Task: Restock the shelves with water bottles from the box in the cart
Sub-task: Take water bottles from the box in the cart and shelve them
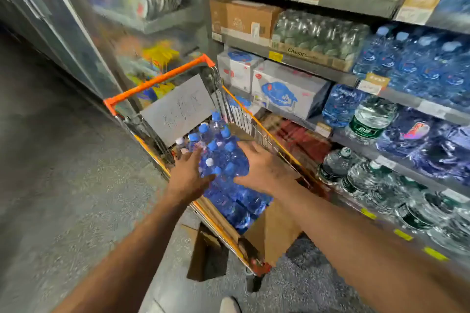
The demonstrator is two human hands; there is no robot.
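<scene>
A bundle of blue-capped water bottles is held above the wire cart with the orange handle. My left hand grips the bundle's left side, and my right hand grips its right side. Under the bundle, an open brown cardboard box in the cart holds more blue bottles. The shelves to the right carry packs of blue and clear bottled water.
A grey sheet with scribbled writing leans in the cart's far end. White cartons and brown cartons sit on the shelves. A glass cooler door runs along the left. Grey floor stretches left of the cart.
</scene>
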